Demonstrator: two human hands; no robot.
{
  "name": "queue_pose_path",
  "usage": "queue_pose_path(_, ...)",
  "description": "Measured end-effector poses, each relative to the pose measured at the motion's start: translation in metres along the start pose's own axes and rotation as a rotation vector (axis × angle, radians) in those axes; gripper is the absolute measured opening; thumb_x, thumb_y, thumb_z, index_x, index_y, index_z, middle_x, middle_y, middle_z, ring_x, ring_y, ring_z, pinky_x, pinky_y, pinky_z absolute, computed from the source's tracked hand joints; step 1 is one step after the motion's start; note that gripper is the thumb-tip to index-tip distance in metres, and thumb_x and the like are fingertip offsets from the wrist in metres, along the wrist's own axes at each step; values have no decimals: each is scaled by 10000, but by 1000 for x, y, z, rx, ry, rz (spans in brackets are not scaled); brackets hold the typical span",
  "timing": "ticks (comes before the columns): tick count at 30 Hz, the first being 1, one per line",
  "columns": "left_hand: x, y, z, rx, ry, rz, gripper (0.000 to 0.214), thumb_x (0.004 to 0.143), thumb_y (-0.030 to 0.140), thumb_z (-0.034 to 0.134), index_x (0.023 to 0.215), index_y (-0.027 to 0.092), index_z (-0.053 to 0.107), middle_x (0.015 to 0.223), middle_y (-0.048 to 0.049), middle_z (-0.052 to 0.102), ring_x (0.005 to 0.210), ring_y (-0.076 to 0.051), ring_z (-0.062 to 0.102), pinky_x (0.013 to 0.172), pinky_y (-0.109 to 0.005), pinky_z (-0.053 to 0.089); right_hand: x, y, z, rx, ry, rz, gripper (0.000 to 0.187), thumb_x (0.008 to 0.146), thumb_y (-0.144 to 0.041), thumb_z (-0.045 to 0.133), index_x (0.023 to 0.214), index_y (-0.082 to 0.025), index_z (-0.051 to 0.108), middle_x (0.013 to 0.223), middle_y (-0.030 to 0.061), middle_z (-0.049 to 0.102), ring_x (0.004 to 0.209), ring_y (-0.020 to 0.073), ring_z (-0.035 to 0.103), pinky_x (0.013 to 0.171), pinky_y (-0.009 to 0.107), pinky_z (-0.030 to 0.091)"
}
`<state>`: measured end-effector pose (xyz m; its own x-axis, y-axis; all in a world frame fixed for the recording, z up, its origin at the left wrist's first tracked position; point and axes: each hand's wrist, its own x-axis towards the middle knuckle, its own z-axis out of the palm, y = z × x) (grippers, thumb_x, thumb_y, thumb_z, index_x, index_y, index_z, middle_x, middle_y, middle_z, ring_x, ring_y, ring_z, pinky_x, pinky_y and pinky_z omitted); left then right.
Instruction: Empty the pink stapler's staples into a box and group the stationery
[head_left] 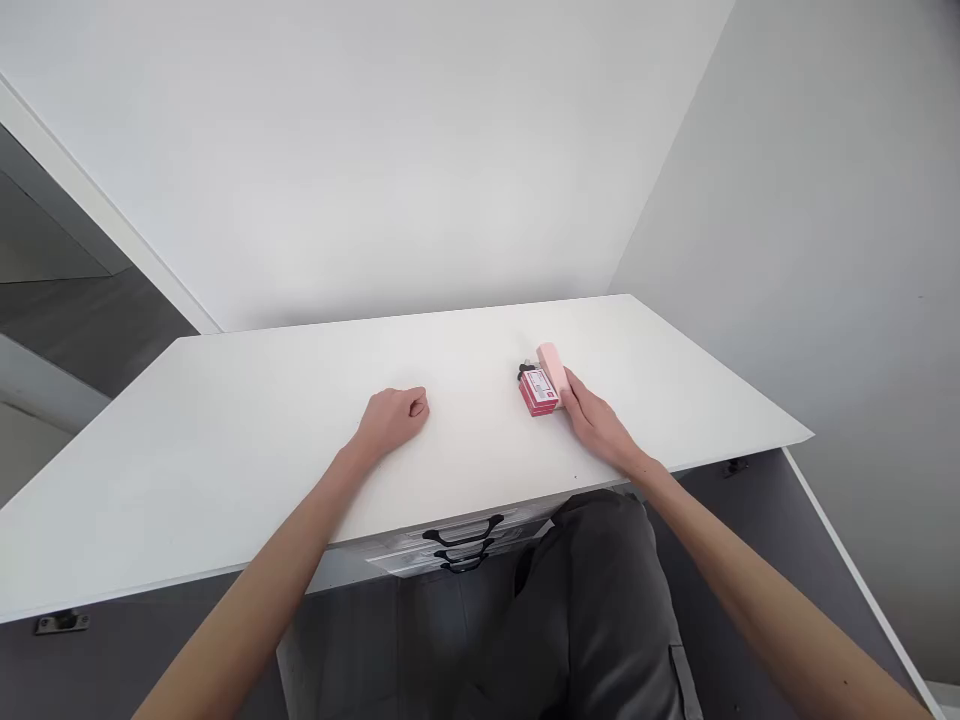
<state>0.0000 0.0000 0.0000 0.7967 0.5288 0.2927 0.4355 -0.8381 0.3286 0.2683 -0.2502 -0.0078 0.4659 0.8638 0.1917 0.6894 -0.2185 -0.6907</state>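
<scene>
1. The stack of red boxes (538,391) sits on the white desktop (247,440); the top box carries a white label with dark print.
2. Just right of the stack, and alongside it, is a pale pink oblong object (553,371), slanting so that its far end reaches beyond the boxes; its exact kind cannot be told.
3. The person's right hand (598,425) is to the right of the stack, touching the pink object's right side and near end. The thumb lies near that end and the index finger stretches along the side; the other fingers are hidden, so whether they press together or pinch the object cannot be told.
4. The person's left hand (394,418) rests on the desktop, left of the stack and well apart from it. Its fingers are curled together into a loose fist, with the thumb against the bent index finger; nothing shows in the grasp.
5. Just behind the stack is a small black item with a silvery part (526,370), too small to identify.
6. Below the stack and toward its left, black drawer handles (463,532) show under the desk's front edge.
7. Nearer the person than the stack are dark grey trousers (611,590).
</scene>
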Motion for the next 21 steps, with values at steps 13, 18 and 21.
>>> queue_pose_path(13,-1,1,-1,12,-13,-7,325,806,152,503,679,224,214,565,41,265,523,-143,221,578,-329,211,14,-20,30,14,-47,-75,619,1103,-561,193,1662,-315,291,1565,74,579,1361,344,603,1094,545,493)
queue_pose_path(18,-1,6,-3,13,14,-38,297,876,214,501,684,233,274,565,43,342,511,-148,307,575,-321,245,16,-39,39,45,-85,-88,609,1105,-550,204,1658,-318,306,1567,77,574,1360,337,603,1093,544,494)
queue_pose_path(21,0,8,-5,-21,87,-89,248,945,294,501,736,243,376,619,41,471,542,-153,412,596,-313,315,17,-50,46,79,-117,-116,600,1106,-527,215,1662,-317,299,1556,79,581,1350,330,607,1090,545,494)
